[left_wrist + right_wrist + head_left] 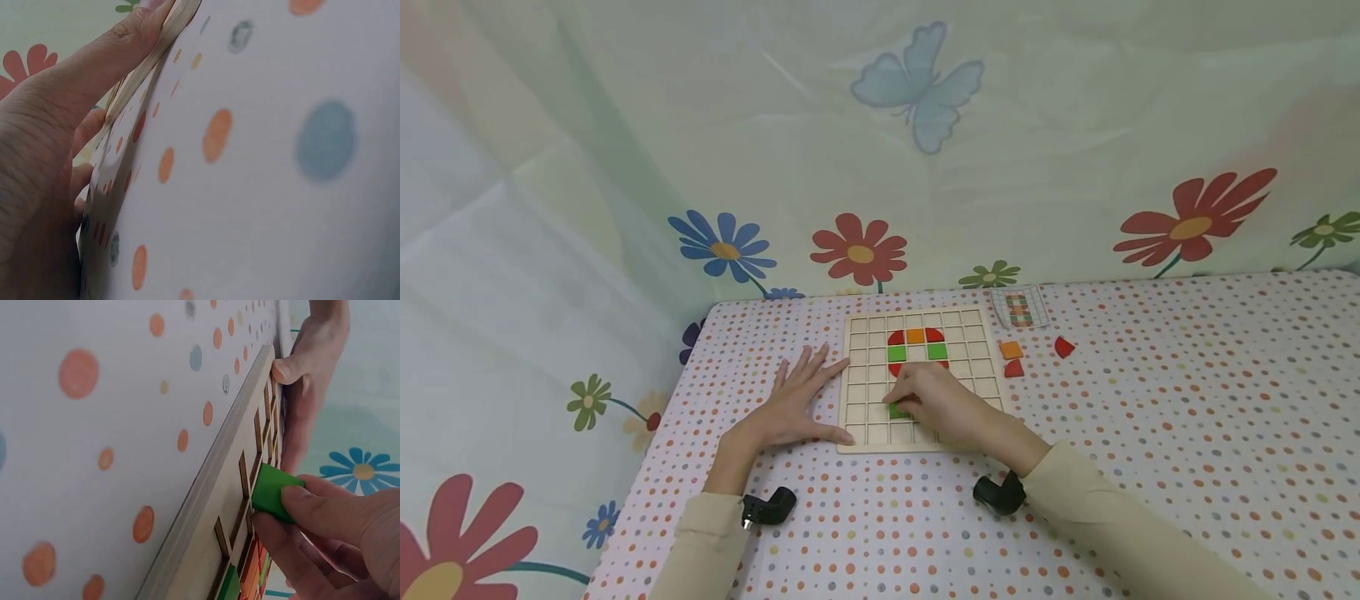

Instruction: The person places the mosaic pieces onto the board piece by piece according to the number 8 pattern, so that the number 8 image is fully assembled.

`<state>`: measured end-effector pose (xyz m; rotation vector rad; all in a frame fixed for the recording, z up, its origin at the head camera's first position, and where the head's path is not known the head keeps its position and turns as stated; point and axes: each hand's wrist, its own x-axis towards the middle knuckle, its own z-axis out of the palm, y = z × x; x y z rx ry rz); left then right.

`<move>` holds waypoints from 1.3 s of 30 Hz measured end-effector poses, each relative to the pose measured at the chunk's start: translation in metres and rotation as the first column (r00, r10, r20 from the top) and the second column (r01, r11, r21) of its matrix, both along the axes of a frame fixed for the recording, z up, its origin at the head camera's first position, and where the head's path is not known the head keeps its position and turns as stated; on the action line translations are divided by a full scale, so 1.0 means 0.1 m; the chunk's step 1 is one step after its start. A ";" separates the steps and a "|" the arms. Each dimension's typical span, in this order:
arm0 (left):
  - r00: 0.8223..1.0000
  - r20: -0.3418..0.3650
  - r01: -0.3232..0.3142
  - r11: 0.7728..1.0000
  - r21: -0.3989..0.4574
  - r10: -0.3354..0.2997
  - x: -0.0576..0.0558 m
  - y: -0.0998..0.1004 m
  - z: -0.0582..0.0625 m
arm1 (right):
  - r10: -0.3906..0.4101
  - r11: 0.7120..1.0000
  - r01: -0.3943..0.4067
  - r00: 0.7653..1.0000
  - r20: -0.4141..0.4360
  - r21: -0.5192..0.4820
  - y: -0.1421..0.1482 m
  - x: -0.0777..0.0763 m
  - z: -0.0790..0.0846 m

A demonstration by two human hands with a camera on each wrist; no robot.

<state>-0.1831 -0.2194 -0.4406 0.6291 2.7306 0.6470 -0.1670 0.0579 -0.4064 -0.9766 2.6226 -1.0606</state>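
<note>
A pale wooden grid board (857,417) lies on the table. My right hand (943,404) is over its lower middle and pinches a green square tile (273,489) between thumb and fingers, one edge at a grid cell. Higher on the board sit an orange square (915,336), green squares (897,353) and red rounded-corner pieces (934,335); the hand hides part of this group. With fingers spread, my left hand (790,410) steadies the board's left side, its thumb on the near corner and a fingertip at the edge.
Right of the board lie a loose orange square (1011,350) and two red quarter-round pieces (1063,347). A printed pattern card (1020,309) rests by the far right corner. The dotted tablecloth (1172,433) meets a flowered backdrop (1052,167) behind.
</note>
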 end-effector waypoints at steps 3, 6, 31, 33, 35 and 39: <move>1.000 0.002 -0.006 1.000 -0.001 0.006 0.00 0.00 0.00 | 0.017 1.000 -0.016 0.999 -0.034 0.020 -0.01 0.01 0.00; 1.000 0.002 -0.008 1.000 0.002 0.008 0.00 0.00 0.01 | 0.023 0.999 -0.021 0.999 -0.031 0.048 -0.03 0.02 0.01; 1.000 -0.010 -0.002 1.000 0.005 0.002 -0.01 0.00 -0.02 | 0.037 0.972 0.017 0.974 -0.222 0.235 -0.14 0.11 0.01; 1.000 -0.011 0.000 1.000 0.004 0.000 -0.01 0.00 -0.02 | 0.039 0.972 0.017 0.972 -0.231 0.234 -0.13 0.11 0.00; 1.000 -0.010 -0.001 1.000 0.003 0.001 -0.01 0.00 -0.02 | 0.047 0.972 0.013 0.968 -0.246 0.235 -0.13 0.11 0.00; 1.000 -0.011 -0.004 1.000 0.003 0.004 -0.01 0.01 -0.01 | 0.058 0.970 0.011 0.958 -0.280 0.241 -0.15 0.11 -0.01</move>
